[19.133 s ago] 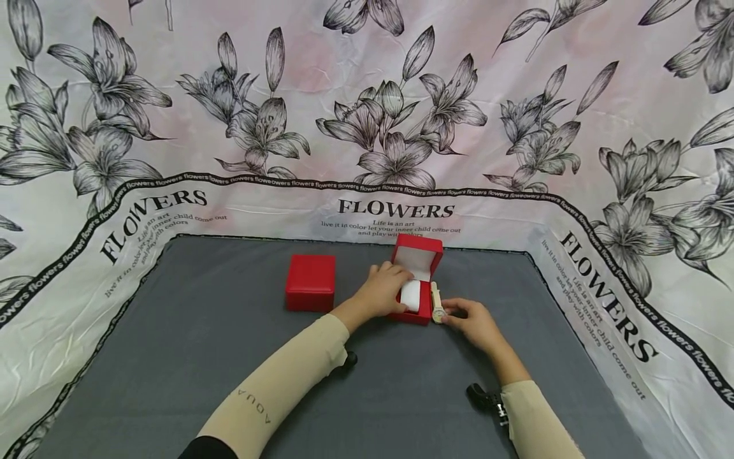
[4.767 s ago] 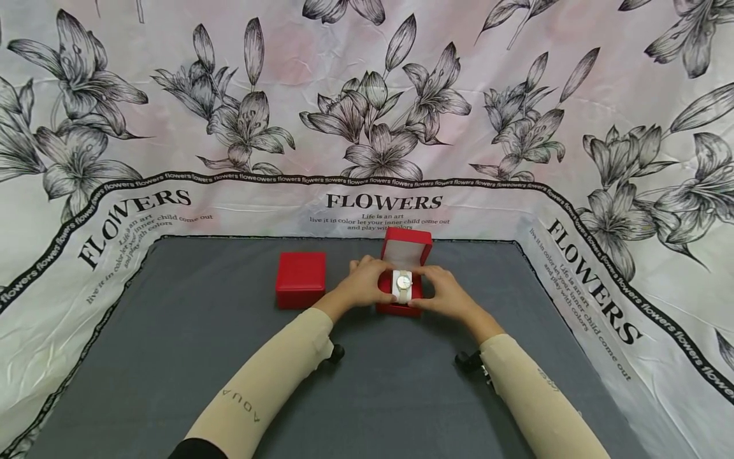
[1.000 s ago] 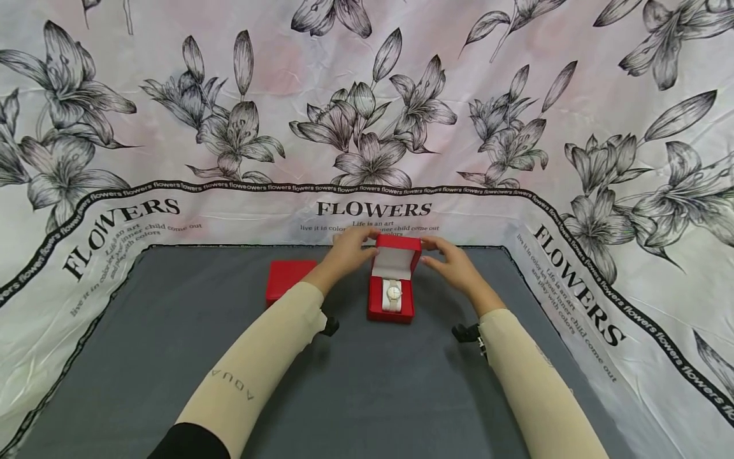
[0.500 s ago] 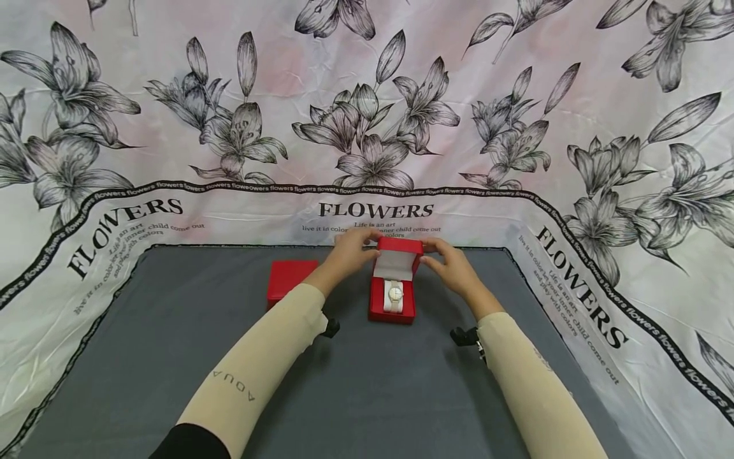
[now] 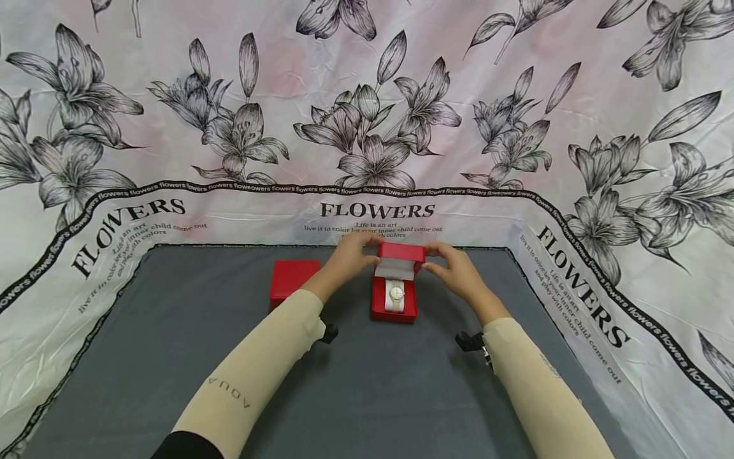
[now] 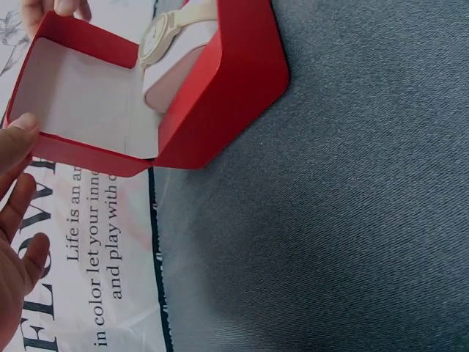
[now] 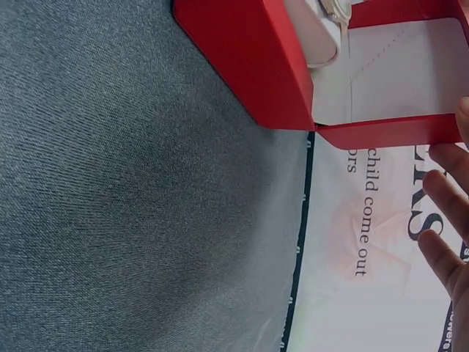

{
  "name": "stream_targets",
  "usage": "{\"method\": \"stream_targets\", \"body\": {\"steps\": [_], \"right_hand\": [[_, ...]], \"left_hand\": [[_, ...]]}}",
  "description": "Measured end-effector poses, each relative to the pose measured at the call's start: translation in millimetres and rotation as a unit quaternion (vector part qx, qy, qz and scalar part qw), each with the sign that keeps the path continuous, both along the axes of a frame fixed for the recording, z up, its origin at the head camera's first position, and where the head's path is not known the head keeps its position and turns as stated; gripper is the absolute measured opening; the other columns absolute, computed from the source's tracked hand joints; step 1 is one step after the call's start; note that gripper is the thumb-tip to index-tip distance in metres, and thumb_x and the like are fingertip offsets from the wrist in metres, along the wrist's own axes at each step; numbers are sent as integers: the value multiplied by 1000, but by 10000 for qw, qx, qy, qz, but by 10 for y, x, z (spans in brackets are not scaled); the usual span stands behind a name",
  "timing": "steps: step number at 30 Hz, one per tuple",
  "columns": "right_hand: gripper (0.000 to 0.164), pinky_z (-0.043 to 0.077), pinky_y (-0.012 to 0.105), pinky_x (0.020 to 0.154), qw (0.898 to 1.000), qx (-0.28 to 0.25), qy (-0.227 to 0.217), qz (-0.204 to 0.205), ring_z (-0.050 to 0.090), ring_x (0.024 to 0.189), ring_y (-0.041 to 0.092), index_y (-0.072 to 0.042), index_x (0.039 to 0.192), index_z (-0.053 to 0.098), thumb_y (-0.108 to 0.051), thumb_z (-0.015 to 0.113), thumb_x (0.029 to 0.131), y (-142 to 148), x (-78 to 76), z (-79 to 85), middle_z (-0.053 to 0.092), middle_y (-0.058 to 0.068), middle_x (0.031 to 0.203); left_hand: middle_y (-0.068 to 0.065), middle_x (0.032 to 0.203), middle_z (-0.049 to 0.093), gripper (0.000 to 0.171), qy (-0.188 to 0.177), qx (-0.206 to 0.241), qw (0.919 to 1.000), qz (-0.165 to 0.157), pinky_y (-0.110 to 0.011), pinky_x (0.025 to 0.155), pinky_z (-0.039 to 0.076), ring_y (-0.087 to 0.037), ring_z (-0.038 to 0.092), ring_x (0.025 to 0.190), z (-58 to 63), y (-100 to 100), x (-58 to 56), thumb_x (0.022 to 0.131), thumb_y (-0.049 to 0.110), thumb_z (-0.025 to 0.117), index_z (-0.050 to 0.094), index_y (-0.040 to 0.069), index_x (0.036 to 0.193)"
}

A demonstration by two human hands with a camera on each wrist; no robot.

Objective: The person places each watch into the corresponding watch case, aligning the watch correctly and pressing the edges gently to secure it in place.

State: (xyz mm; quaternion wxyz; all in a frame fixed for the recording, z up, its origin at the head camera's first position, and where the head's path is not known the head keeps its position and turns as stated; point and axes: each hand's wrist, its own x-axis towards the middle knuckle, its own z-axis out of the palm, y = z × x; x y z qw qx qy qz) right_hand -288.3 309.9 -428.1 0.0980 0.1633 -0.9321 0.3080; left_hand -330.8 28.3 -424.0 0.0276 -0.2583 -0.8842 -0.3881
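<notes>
In the head view a red watch box [image 5: 393, 317] stands on the grey cloth with its lid [image 5: 402, 251] raised and tilted partly forward. A pale-strapped wristwatch [image 5: 396, 293] is wrapped round the white cushion [image 5: 389, 307] inside. My left hand [image 5: 348, 256] pinches the lid's left side, the thumb [image 6: 24, 123] at its rim in the left wrist view. On the opposite side my right hand [image 5: 460, 275] holds the lid between thumb and forefinger. Its other fingers [image 7: 443, 194] are spread clear of the box in the right wrist view.
A second red box [image 5: 291, 278], closed, stands left of the watch box, partly hidden behind the left forearm. Behind the grey cloth [image 5: 378, 395] rises a white flower-printed sheet [image 5: 258, 217].
Earlier the watch lay beside the box, then both hands set it in on its cushion. Within the last second the hands have brought the lid forward and down a little.
</notes>
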Motion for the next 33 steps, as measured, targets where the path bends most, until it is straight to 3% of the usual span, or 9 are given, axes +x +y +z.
{"method": "stream_targets", "body": {"steps": [12,20,29,33], "right_hand": [[47,45,57,107,9996,-235,-146,-103,59,131,34,-14,134,65,-19,80,90,-21,179,0,70,9,129],[47,46,57,106,9990,-365,-195,-187,60,129,34,-15,135,65,-21,79,91,-51,243,-49,70,8,130],[57,41,61,110,9940,-662,-837,-240,50,137,34,-25,140,63,-52,73,90,-4,242,-51,65,4,138],[62,39,62,110,9917,-568,-1122,-264,46,140,38,-23,143,61,-55,71,91,12,214,-25,61,6,144]], "left_hand": [[-7,127,71,44,-125,402,9991,-99,-42,105,49,-27,63,123,-67,-25,138,88,11,82,69,12,130],[-6,123,70,42,46,480,9988,-17,-40,101,51,-24,63,117,-120,-58,212,86,11,84,72,14,126],[-3,121,71,41,22,365,9988,326,-42,99,52,-20,61,117,-139,-56,292,88,16,83,72,21,127],[-2,124,71,43,24,274,9993,272,-43,98,51,-20,59,118,-126,-54,298,89,24,82,70,21,130]]}}
